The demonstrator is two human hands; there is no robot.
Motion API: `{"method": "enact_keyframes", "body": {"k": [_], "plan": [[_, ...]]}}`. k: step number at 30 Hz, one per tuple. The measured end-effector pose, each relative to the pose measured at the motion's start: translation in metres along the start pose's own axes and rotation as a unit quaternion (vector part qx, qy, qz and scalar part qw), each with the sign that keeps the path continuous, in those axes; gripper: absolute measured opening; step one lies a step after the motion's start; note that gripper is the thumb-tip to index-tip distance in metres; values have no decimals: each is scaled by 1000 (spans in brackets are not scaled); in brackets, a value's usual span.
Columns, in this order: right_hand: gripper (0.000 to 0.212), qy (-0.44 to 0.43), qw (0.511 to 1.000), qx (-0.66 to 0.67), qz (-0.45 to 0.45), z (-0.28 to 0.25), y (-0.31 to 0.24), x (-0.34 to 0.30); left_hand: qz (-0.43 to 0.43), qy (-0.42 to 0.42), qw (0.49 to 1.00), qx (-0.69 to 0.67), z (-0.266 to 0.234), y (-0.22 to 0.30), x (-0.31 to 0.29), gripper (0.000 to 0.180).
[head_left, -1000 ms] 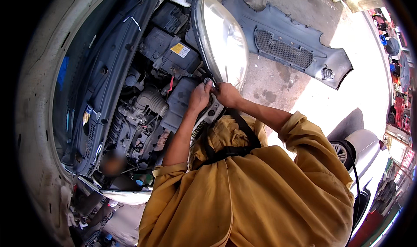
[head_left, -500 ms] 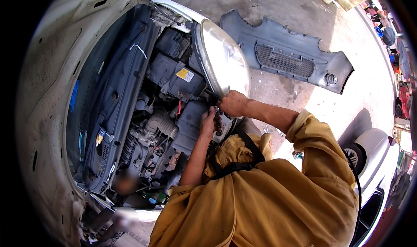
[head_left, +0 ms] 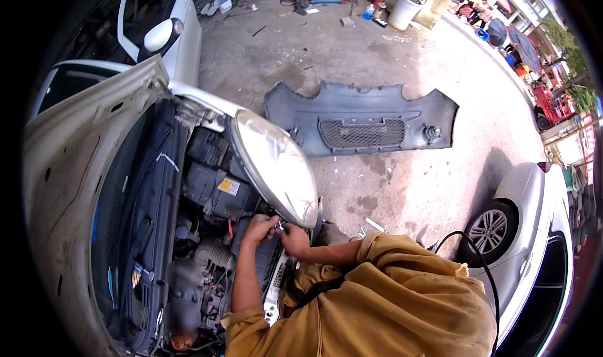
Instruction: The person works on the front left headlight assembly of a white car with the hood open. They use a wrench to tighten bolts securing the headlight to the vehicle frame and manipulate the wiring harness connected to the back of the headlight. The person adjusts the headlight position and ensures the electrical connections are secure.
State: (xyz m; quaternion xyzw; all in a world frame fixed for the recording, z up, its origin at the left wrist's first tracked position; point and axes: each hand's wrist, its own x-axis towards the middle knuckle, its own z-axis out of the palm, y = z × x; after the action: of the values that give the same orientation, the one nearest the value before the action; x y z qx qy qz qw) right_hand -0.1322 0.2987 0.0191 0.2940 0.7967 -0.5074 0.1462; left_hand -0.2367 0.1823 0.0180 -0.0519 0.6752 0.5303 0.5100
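Note:
My left hand (head_left: 259, 229) and my right hand (head_left: 294, 239) meet over the front of an open engine bay, fingers closed. A small shiny metal piece (head_left: 280, 225) shows between their fingertips; its exact kind is too small to make out. Just beyond them is the lower end of a large clear headlight (head_left: 273, 162), still seated at the car's front corner. A dark battery (head_left: 213, 190) with a yellow and white label lies to the left of the headlight. Nearer, a ribbed air hose (head_left: 213, 254) runs among the engine parts.
The raised white hood (head_left: 66, 168) stands along the left. A detached grey bumper (head_left: 301, 121) lies on the concrete beyond the headlight. On the right is a silver car (head_left: 531, 231), with a black cable (head_left: 483, 256) curving in front. A white car door (head_left: 185, 36) hangs open at far left.
My view has swung up and outward, so the bumper and more ground show. My right hand has come down off the headlight's lower end to beside my left hand.

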Motion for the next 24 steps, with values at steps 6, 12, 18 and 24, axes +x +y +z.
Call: {"method": "enact_keyframes", "body": {"k": [6, 12, 18, 24], "plan": [[22, -124, 797, -443, -391, -60, -46, 57, 32, 86, 971, -222, 19, -42, -6, 38], [25, -210, 761, -422, -446, -62, -44, 73, 30, 198, 927, -316, 44, -47, 12, 41], [32, -136, 948, -223, -182, -48, -30, 48, 20, 253, 961, -110, 49, 6, -5, 40], [40, 5, 999, 45, 2, -5, -19, 8, 32, 134, 990, 18, 5, -1, 20, 37]]}}
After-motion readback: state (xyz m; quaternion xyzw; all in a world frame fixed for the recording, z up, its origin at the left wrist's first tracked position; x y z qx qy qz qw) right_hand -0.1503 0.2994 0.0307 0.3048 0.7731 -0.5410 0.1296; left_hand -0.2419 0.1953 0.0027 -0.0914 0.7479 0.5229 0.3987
